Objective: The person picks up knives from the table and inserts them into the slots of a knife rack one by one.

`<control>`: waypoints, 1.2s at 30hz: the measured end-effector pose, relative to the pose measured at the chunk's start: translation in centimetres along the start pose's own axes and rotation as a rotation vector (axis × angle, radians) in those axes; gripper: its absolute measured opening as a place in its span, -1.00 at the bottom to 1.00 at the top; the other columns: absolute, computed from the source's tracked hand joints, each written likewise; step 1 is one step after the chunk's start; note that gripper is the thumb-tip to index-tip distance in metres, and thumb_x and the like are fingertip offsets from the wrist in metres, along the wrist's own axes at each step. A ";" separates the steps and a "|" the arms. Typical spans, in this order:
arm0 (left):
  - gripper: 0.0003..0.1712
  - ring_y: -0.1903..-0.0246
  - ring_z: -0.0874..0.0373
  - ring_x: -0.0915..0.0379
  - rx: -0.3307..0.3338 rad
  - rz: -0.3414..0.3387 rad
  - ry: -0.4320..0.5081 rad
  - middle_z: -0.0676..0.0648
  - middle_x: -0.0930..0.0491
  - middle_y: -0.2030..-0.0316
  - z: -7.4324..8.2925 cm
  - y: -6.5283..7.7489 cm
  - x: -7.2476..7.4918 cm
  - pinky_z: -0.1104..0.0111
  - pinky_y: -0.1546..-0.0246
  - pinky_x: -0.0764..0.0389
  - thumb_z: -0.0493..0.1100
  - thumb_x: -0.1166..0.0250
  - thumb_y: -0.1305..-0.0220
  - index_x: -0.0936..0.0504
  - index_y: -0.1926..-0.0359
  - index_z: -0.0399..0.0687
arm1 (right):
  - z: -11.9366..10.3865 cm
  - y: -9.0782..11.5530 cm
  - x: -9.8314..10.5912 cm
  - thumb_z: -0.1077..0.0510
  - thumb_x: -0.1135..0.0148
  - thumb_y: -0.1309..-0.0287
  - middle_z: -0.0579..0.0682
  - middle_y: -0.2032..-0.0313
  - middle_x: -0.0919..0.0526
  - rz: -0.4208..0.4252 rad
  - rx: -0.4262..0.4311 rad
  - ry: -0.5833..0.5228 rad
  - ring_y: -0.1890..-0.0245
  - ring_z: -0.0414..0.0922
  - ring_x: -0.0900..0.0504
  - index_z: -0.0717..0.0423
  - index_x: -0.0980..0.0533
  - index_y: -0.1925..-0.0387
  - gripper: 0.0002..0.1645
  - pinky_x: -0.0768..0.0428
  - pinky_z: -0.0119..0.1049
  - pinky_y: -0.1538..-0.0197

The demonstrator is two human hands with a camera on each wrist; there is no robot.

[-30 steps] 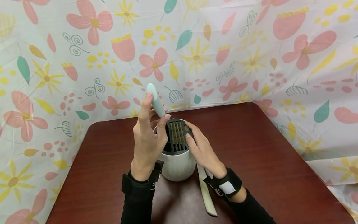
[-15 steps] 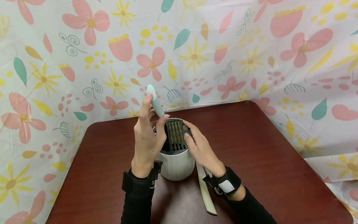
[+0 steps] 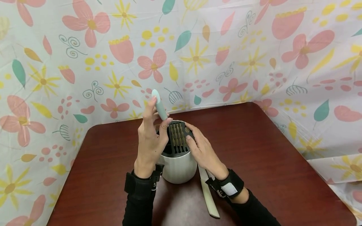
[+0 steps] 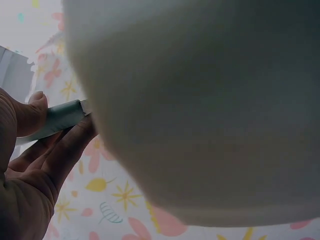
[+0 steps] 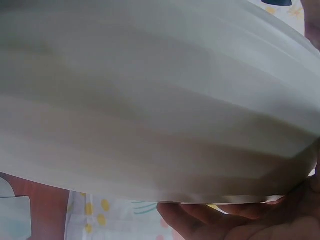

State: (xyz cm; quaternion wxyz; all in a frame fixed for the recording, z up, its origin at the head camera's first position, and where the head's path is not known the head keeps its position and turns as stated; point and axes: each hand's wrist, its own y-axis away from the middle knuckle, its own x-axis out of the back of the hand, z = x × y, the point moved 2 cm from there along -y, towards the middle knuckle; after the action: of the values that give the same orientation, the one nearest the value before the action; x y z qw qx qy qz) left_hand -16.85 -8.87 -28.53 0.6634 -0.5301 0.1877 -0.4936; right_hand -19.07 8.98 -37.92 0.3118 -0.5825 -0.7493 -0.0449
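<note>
A white round holder [image 3: 178, 166] with a black slotted insert [image 3: 178, 138] stands mid-table. My left hand [image 3: 151, 138] pinches the pale green handle [image 3: 159, 105] of a utensil, its lower end in the holder's left opening. In the left wrist view the handle [image 4: 57, 120] sits between thumb and fingers beside the holder's wall [image 4: 210, 110]. My right hand [image 3: 202, 150] rests on the holder's right rim, fingers on the insert. The right wrist view is filled by the holder's ribbed wall [image 5: 150, 100].
A cream-handled knife [image 3: 208, 196] lies on the dark red table [image 3: 268, 163] just right of the holder, partly under my right wrist. Flowered cloth [image 3: 226, 53] walls off the back and both sides.
The green handle has tipped slightly more upright and shifted a little right in my left hand. The right hand stays on the rim.
</note>
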 end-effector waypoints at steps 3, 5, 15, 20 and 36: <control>-0.17 0.09 -0.10 -0.73 0.003 -0.012 0.007 -0.28 -0.57 0.12 -0.2 0.0 -0.1 0.24 0.25 -0.77 -0.33 -0.31 -0.33 -0.10 -0.50 -0.08 | 0.0 0.0 0.0 -0.16 0.29 -0.61 -0.12 -0.55 -0.19 0.001 -0.003 0.001 -0.53 -0.04 -0.28 -0.24 -0.09 -0.57 -0.40 -0.36 0.15 -0.46; -0.17 0.10 -0.10 -0.73 0.004 -0.019 0.014 -0.26 -0.56 0.15 -0.3 0.1 -0.2 0.25 0.21 -0.76 -0.34 -0.31 -0.33 -0.10 -0.50 -0.08 | 0.0 0.1 0.1 -0.16 0.29 -0.61 -0.12 -0.55 -0.19 0.003 -0.006 0.004 -0.54 -0.04 -0.27 -0.24 -0.09 -0.57 -0.40 -0.36 0.15 -0.46; -0.19 0.12 -0.12 -0.74 0.025 -0.074 0.008 -0.31 -0.60 0.01 -1.3 0.6 -0.6 0.24 0.20 -0.77 -0.30 -0.32 -0.34 -0.11 -0.49 -0.15 | 0.1 0.1 0.0 -0.17 0.29 -0.61 -0.17 -0.55 -0.18 0.010 -0.003 0.002 -0.55 -0.09 -0.24 -0.27 -0.08 -0.57 -0.40 -0.35 0.13 -0.48; -0.19 0.12 -0.10 -0.74 0.037 -0.078 0.013 -0.30 -0.61 0.03 -1.7 0.7 -0.8 0.26 0.18 -0.77 -0.29 -0.32 -0.34 -0.12 -0.49 -0.16 | 0.1 0.1 0.0 -0.15 0.28 -0.61 -0.15 -0.56 -0.17 0.008 0.000 0.000 -0.57 -0.09 -0.20 -0.26 -0.08 -0.57 -0.40 -0.32 0.12 -0.49; -0.16 0.10 -0.07 -0.74 0.068 -0.106 -0.005 -0.30 -0.63 -0.01 -2.4 1.2 -1.1 0.26 0.07 -0.75 -0.27 -0.33 -0.33 -0.12 -0.52 -0.09 | 0.1 -0.1 -0.1 -0.13 0.28 -0.62 -0.14 -0.55 -0.19 0.009 -0.006 0.006 -0.53 -0.07 -0.27 -0.23 -0.09 -0.57 -0.40 -0.35 0.12 -0.47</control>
State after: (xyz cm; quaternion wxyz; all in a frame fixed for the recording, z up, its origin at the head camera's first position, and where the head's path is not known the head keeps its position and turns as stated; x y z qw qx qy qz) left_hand -18.67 -9.26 -30.79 0.6543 -0.5176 0.1409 -0.5330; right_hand -19.15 8.91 -38.04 0.3127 -0.5867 -0.7455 -0.0473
